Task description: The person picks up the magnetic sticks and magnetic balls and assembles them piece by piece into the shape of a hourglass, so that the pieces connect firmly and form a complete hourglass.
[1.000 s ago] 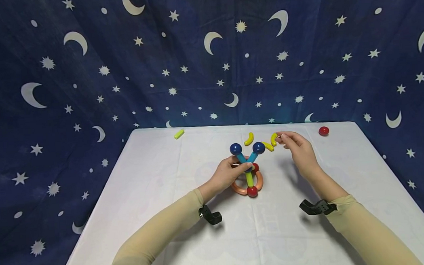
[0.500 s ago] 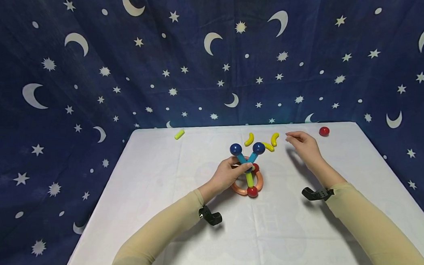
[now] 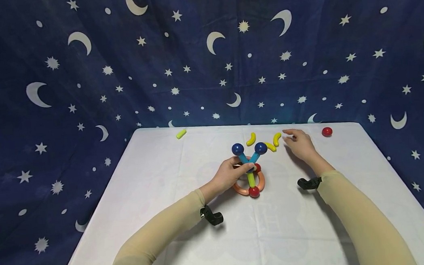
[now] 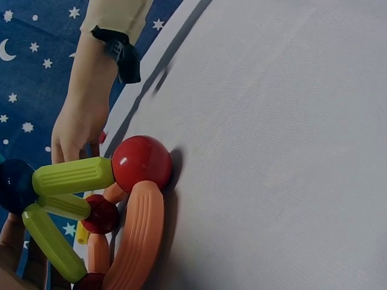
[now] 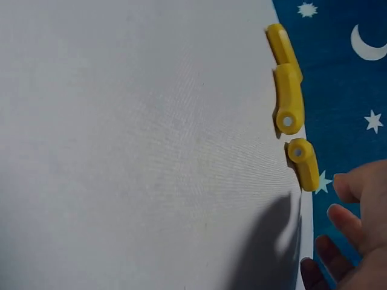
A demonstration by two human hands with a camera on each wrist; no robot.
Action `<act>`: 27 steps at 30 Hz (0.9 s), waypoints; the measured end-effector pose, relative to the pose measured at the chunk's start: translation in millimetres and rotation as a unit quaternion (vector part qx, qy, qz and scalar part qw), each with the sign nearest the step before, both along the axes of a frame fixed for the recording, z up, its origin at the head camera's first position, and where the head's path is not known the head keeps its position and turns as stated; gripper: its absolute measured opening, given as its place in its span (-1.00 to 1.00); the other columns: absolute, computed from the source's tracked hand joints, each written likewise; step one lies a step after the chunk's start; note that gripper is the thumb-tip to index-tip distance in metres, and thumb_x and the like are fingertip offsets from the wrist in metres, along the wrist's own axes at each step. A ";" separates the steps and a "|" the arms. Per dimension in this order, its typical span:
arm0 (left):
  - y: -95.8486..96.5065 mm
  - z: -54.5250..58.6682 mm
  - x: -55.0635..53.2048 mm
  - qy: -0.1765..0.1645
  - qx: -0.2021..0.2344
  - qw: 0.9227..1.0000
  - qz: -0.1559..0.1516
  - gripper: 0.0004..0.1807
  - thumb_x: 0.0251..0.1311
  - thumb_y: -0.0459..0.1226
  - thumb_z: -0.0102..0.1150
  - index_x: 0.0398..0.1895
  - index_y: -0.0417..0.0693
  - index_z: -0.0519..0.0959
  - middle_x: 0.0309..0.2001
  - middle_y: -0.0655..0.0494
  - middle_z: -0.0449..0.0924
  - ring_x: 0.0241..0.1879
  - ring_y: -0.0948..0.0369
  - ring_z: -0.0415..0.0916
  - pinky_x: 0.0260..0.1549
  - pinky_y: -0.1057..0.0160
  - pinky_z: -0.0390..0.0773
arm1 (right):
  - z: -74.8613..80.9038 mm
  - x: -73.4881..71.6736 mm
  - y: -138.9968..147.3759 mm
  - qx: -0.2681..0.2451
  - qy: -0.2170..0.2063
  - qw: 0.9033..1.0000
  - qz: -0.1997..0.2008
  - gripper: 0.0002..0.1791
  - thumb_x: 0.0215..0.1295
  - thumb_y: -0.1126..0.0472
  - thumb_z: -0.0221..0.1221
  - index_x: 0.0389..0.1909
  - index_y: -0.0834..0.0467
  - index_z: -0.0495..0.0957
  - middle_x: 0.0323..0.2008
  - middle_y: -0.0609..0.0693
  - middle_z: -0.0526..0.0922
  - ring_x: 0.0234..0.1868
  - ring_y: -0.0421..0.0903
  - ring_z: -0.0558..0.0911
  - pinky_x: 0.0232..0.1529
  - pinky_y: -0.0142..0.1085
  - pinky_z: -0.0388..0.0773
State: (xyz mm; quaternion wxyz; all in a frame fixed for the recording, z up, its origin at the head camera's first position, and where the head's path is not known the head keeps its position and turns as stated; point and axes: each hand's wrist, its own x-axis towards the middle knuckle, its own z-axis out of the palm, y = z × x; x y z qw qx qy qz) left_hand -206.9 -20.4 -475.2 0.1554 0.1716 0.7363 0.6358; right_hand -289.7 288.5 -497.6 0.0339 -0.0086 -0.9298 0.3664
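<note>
My left hand (image 3: 226, 175) grips a magnetic ball-and-rod model near its middle. Its ring of orange curved rods (image 4: 140, 235) rests on the table, joined by red balls (image 4: 143, 163). Yellow-green rods (image 4: 74, 176) lean up to a dark blue ball (image 4: 15, 186), partly hidden by my hand in the head view. Two light blue rods spread from there, topped by dark blue balls (image 3: 237, 149). My right hand (image 3: 300, 145) hovers with parted fingers, holding nothing, just right of a yellow curved rod (image 3: 277, 139). Two more yellow curved rods (image 3: 251, 139) lie to its left.
On the white table (image 3: 204, 238), a loose yellow-green rod (image 3: 181, 134) lies at the back left. A red ball (image 3: 327, 132) sits at the back right, beyond my right hand. A dark blue star-and-moon cloth (image 3: 192, 52) hangs behind the table.
My right hand has left the rightmost yellow curved rod, drawn off to the right, then come slightly back with its fingers spread wider. The left hand still holds the model in place.
</note>
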 end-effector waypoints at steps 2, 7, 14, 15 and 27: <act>0.3 -0.5 -0.7 0.001 -0.001 1.000 -0.002 -0.75 0.40 -0.06 0.27 -0.10 -0.02 0.69 -0.05 0.18 0.71 -0.01 0.23 0.62 0.12 0.00 0.56 | -1.4 -3.4 -0.6 0.026 0.000 1.000 0.015 -0.50 0.55 0.19 0.05 0.45 0.20 0.39 0.39 0.34 0.34 0.39 0.37 0.26 0.35 0.26 0.19; 0.9 -1.0 -1.9 0.011 -0.007 1.000 -0.013 -0.75 0.42 -0.04 0.25 -0.06 0.02 0.70 -0.04 0.22 0.70 0.03 0.24 0.58 0.07 0.14 0.56 | -5.8 -10.6 -1.1 0.082 -0.002 0.996 0.028 -0.49 0.52 0.24 0.02 0.45 0.16 0.39 0.42 0.32 0.30 0.37 0.37 0.25 0.34 0.28 0.17; 3.1 -1.7 -2.3 0.003 -0.002 1.000 -0.013 -0.74 0.43 -0.06 0.24 -0.08 -0.03 0.70 -0.02 0.20 0.68 0.04 0.25 0.59 0.12 0.04 0.55 | -11.3 -17.0 0.1 0.129 0.003 0.990 0.052 -0.48 0.50 0.36 -0.09 0.44 0.14 0.41 0.46 0.28 0.27 0.37 0.39 0.24 0.36 0.30 0.12; 3.0 -1.8 -2.3 0.001 -0.003 1.000 -0.011 -0.75 0.43 -0.06 0.24 -0.08 -0.03 0.70 -0.02 0.20 0.68 0.04 0.25 0.59 0.13 0.03 0.55 | -11.4 -17.6 0.0 0.135 0.000 0.989 0.059 -0.46 0.49 0.37 -0.11 0.45 0.14 0.41 0.48 0.27 0.25 0.39 0.39 0.23 0.38 0.30 0.09; -0.7 -2.0 -1.6 0.003 0.003 1.000 -0.010 -0.75 0.43 -0.06 0.25 -0.05 -0.01 0.70 -0.05 0.20 0.72 0.05 0.25 0.59 0.08 0.17 0.56 | -14.3 -14.9 -3.7 0.183 -0.025 0.980 0.079 -0.41 0.47 0.36 -0.09 0.50 0.12 0.33 0.51 0.23 0.23 0.46 0.36 0.14 0.41 0.32 0.02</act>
